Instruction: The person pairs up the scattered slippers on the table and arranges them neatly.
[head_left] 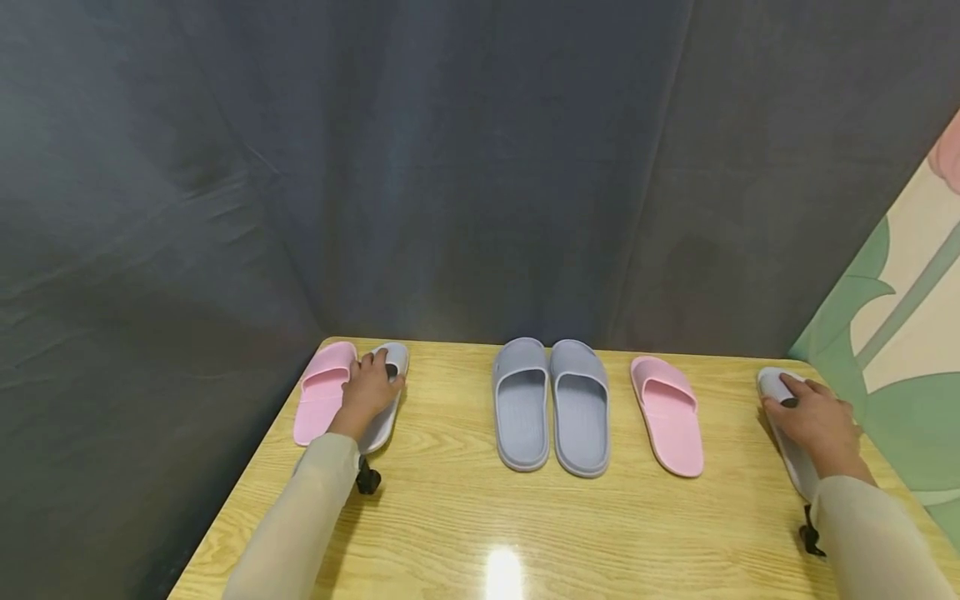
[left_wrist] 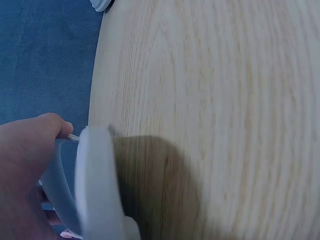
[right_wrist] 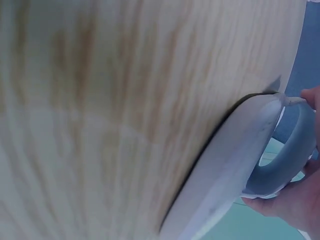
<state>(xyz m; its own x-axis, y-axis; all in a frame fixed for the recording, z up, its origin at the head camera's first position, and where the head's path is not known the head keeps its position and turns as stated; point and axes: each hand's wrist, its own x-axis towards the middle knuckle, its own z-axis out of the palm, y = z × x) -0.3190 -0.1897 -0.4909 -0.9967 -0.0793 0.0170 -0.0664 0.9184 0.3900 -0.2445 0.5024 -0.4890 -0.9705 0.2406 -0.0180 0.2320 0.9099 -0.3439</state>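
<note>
At the left of the table, my left hand (head_left: 367, 389) grips a light grey slipper (head_left: 384, 427) by its strap, beside a pink slipper (head_left: 318, 410). The left wrist view has this grey slipper tilted on its side, its edge over the wood and its shadow alongside. Far to the right, my right hand (head_left: 819, 423) holds another light grey slipper (head_left: 797, 463) by the strap. In the right wrist view its sole edge lies close along the tabletop, with thumb and fingers at the strap's two ends.
A pair of darker grey slippers, one left (head_left: 522, 425) and one right (head_left: 582, 429), stands mid-table with toes toward the back. A second pink slipper (head_left: 677, 429) lies to their right, slightly angled. A dark curtain (head_left: 487, 183) hangs behind the wooden table (head_left: 442, 517); a painted wall (head_left: 915, 333) borders the right.
</note>
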